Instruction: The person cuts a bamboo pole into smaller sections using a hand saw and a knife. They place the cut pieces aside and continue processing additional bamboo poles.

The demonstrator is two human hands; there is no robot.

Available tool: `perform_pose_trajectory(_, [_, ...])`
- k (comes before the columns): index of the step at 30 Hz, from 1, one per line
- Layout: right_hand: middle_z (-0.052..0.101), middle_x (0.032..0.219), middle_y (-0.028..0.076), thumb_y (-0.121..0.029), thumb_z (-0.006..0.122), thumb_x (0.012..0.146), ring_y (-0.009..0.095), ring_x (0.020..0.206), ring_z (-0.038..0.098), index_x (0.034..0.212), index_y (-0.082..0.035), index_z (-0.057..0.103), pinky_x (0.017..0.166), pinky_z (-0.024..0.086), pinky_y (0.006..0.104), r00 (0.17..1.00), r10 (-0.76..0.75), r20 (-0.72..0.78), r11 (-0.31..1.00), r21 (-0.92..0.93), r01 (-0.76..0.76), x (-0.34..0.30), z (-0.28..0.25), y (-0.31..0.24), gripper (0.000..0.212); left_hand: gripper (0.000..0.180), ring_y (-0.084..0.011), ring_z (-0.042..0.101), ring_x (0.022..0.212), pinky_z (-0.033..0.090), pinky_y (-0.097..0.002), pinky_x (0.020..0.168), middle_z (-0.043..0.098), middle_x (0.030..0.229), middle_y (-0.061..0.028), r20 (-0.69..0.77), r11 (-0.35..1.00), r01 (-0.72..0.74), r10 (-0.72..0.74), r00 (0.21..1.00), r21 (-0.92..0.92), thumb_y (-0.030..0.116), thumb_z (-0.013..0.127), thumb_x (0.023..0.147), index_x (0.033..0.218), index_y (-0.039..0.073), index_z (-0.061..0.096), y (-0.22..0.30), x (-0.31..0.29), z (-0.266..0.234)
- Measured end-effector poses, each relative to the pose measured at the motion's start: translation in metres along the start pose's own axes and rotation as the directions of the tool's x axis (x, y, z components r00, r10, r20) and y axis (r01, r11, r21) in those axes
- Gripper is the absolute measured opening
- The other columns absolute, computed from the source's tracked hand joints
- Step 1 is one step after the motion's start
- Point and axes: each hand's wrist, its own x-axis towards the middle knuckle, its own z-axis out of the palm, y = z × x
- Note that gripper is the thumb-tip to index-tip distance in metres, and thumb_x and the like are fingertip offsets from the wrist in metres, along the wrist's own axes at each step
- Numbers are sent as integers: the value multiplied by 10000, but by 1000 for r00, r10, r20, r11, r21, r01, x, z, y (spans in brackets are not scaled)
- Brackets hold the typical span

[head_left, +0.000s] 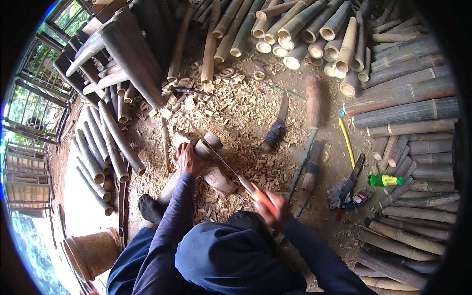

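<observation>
In my right hand [274, 209] is a handsaw [260, 196] with an orange handle, closed in my fingers. Its thin blade [223, 160] slants up and left across a short piece of bamboo [209, 145]. My left hand [189, 161] grips that bamboo from its left side, with some fingertips hidden. Beneath the bamboo, near my left wrist, lies a thick wooden block [219, 181]. Wood chips [211, 110] cover the ground around both hands. My dark-covered foot [151, 209] rests left of my left forearm.
A curved blade with a wrapped handle [274, 136] and a short log [313, 101] lie right of the chips. Farther right are a yellow stick [346, 142], a dark knife [355, 172] and a green bottle [385, 180]. Bamboo poles [405, 115] are stacked around; a bucket [93, 253] stands lower left.
</observation>
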Motion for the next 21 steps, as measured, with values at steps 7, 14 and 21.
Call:
perform_pose_trajectory(7, [722,1096,222,-255,607,958,318,983,742,1296,37,628,831,576,390,993,-98,-63,995,-32,96,-37,-10,15,448,1089,-315,511,1312,387,-461,1118,597,1314,-138,60,996,72,-69,996,-53,619,948,443,1335,86,621,3,1,-7])
perform_pose_trajectory(14, [715,941,235,-277,646,961,381,865,727,1240,1,645,731,559,420,992,-43,-122,997,63,51,84,55,10,394,963,-318,494,1306,334,-511,1125,602,1290,-124,11,999,29,-28,1000,-23,593,930,447,1229,94,669,9,-5,-6])
perform_pose_trajectory(21, [728,1066,204,-262,601,961,286,945,732,1330,31,614,826,560,375,922,-79,-379,996,-3,84,-22,-21,-32,471,996,-315,419,1357,315,-466,1169,558,1338,-120,41,995,71,-68,997,-70,535,948,461,1298,109,614,16,-9,-12])
